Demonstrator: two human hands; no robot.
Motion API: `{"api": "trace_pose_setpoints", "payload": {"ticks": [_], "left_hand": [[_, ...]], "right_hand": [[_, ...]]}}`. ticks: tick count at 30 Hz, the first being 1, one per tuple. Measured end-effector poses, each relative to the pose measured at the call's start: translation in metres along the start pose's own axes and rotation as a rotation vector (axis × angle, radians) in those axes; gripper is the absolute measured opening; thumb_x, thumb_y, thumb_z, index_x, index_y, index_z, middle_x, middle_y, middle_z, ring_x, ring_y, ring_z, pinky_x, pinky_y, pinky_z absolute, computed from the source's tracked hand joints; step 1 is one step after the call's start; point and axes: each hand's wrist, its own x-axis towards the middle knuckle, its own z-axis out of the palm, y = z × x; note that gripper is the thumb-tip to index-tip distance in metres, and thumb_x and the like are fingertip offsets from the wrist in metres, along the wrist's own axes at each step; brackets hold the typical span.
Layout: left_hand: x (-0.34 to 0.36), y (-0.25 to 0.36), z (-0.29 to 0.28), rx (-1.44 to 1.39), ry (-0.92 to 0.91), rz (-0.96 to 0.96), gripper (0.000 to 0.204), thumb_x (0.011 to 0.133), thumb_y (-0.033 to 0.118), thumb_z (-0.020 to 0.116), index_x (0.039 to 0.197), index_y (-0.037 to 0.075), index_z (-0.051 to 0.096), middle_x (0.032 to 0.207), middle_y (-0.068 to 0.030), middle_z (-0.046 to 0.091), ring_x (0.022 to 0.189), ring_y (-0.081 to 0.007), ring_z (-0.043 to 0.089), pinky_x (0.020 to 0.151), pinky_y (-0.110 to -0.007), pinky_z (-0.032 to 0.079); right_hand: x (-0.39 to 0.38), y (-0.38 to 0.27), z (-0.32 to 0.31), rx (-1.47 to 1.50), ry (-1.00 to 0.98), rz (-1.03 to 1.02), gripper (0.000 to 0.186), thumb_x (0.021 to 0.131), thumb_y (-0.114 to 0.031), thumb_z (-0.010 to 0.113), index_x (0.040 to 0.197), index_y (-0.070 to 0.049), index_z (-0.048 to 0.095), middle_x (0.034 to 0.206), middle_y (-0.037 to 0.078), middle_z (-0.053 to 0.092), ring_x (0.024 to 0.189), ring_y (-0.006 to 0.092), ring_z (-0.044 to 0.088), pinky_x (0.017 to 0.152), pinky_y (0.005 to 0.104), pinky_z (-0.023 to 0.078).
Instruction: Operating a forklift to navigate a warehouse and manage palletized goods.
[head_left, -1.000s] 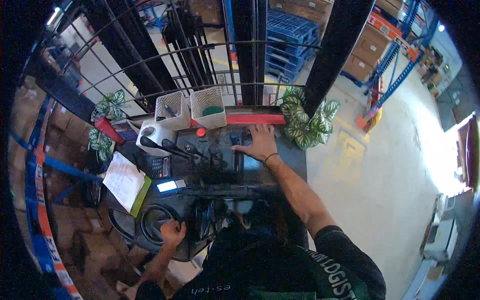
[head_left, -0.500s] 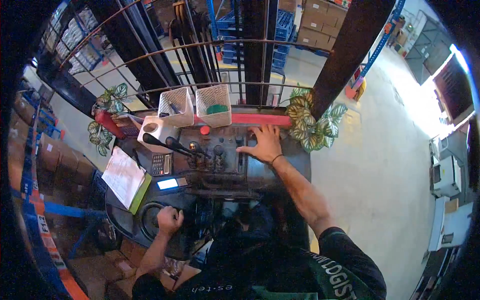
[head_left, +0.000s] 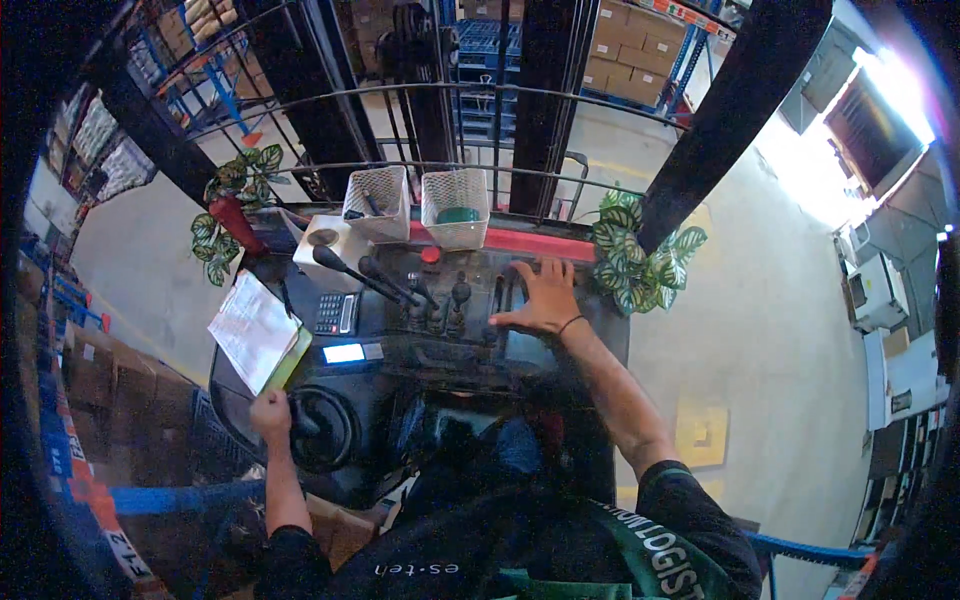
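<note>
Moves left hand [head_left: 270,413] leftward beside wheel [head_left: 351,422], curled, hold unclear; spreads right hand [head_left: 545,300] over console [head_left: 450,355], seemingly empty. Note dark item [head_left: 371,200] in left basket [head_left: 382,225], green item [head_left: 459,215] in right basket [head_left: 455,236].

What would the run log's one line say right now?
left hand: curled, by steering wheel, left side | right hand: spread over console, right of black levers | nearby: calculator, papers

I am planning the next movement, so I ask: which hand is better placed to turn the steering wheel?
Probably the left hand: it is closed at the left edge of the steering wheel. The right hand is spread over the console, to the right of the black levers, farther from the wheel.
</note>
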Motion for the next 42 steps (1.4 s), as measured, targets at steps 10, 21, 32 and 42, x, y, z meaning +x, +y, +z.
{"api": "trace_pose_setpoints", "payload": {"ticks": [10, 21, 32, 42], "left_hand": [[-0.144, -0.035, -0.03, 0.035, 0.165, -0.148, 0.03, 0.085, 0.027, 0.07, 0.073, 0.0, 0.064, 0.075, -0.0211, 0.063, 0.07, -0.044, 0.061, 0.065, -0.052, 0.046], [-0.068, 0.083, 0.032, -0.067, -0.269, 0.455, 0.038, 0.083, 0.039, 0.07, 0.067, 0.006, 0.068, 0.069, -0.019, 0.061, 0.069, -0.0402, 0.062, 0.063, -0.052, 0.049], [-0.021, -0.045, -0.044, 0.318, -0.374, -0.312, 0.061, 0.088, 0.05, 0.065, 0.112, -0.005, 0.069, 0.112, -0.0298, 0.067, 0.104, -0.047, 0.064, 0.091, -0.051, 0.051], [0.02, 0.154, -0.053, -1.371, -0.538, 0.006, 0.064, 0.102, 0.03, 0.059, 0.15, -0.003, 0.035, 0.153, -0.0182, 0.043, 0.14, -0.0269, 0.043, 0.115, -0.038, 0.035]], "right_hand": [[0.001, -0.031, -0.012, -0.034, -0.178, 0.032, 0.131, 0.045, -0.094, 0.067, 0.145, -0.012, 0.049, 0.147, 0.032, 0.036, 0.143, 0.0482, 0.025, 0.114, 0.0706, 0.01], [0.005, 0.001, 0.033, -0.008, -0.05, 0.009, 0.107, 0.057, -0.086, 0.069, 0.139, -0.018, 0.055, 0.136, 0.024, 0.044, 0.135, 0.0434, 0.033, 0.115, 0.067, 0.009], [0.005, -0.003, 0.021, 0.02, 0.126, -0.112, 0.087, 0.067, -0.075, 0.072, 0.132, -0.018, 0.061, 0.13, 0.021, 0.048, 0.131, 0.0395, 0.038, 0.114, 0.0611, 0.019], [-0.015, -0.005, 0.027, -0.039, 0.177, -0.153, 0.065, 0.078, -0.061, 0.069, 0.129, -0.021, 0.063, 0.125, 0.016, 0.051, 0.125, 0.0347, 0.044, 0.112, 0.0564, 0.024]]}}
